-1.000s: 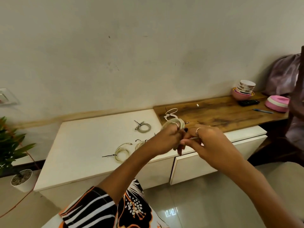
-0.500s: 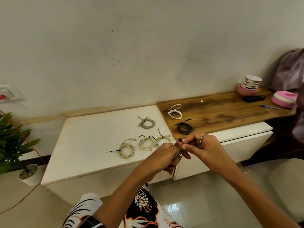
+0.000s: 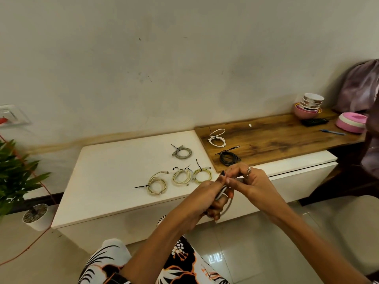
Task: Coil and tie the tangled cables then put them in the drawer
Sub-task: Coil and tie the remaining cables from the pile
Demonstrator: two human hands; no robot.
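A: What's the room like?

B: Plain pale wall w/ a few small marks. Low white bench against it; a wood-grain top covers its right part. Glossy tiled floor below.

A: And on the bench?

B: Six coiled cables, each tied. On the white part: a grey coil toward the back, then three pale yellowish coils in a row nearer the front edge. On the wood: a white coil and, closer to the front, a black coil.

A: Hands?

B: Both raised in front of the bench, touching each other. Left hand has its grip closed round a grey-white cable coil; a loop hangs under the fingers. Right hand, ring on one finger, pinches at the top of that same coil, fingertips together.

A: Anything else around?

B: Far right on the wood: stacked bowls, a pink round container, a dark flat device, a blue pen. Left, on the floor: potted plant in a white pot; wall socket above it. Pinkish cloth at right edge.
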